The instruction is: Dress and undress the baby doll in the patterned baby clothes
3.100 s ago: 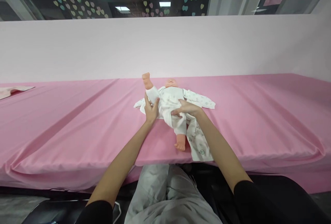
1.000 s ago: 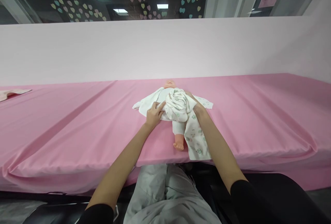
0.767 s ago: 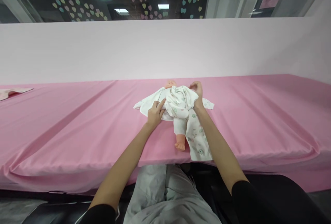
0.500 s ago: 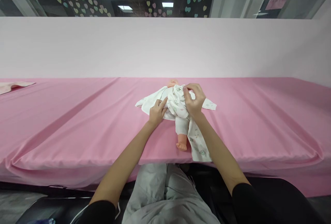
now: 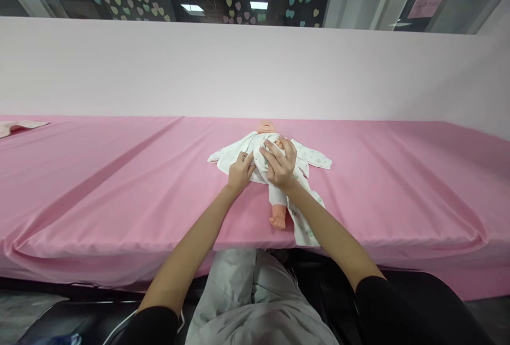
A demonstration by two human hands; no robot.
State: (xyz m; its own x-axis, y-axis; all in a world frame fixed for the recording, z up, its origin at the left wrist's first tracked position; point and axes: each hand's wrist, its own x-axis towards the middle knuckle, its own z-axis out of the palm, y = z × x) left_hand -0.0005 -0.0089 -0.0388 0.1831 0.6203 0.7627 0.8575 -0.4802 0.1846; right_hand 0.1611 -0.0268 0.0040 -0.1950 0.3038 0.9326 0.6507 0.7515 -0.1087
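A baby doll [image 5: 266, 127] lies on its back, head away from me, in a white baby shirt [image 5: 233, 153] with its sleeves spread. Bunched over its middle are patterned white baby trousers [image 5: 260, 159]; one leg of them trails toward the table edge. One bare doll foot [image 5: 278, 217] sticks out near me. My left hand [image 5: 240, 171] is closed, pinching the left edge of the bunched trousers. Over their top curls my right hand [image 5: 281, 163], closed around the cloth. Between its fingers shows a small peach doll part, too covered to tell whether foot or hand.
A pink sheet [image 5: 131, 175] with folds covers the table. Behind it rises a white partition [image 5: 255, 74], with dark glass and heart stickers above. A pale cloth [image 5: 22, 126] lies at the far left. My knees are at the front edge.
My right hand has moved left and turned, going from a raised pinch at the bunched cloth to fingers laid round it. My left hand stays almost where it was.
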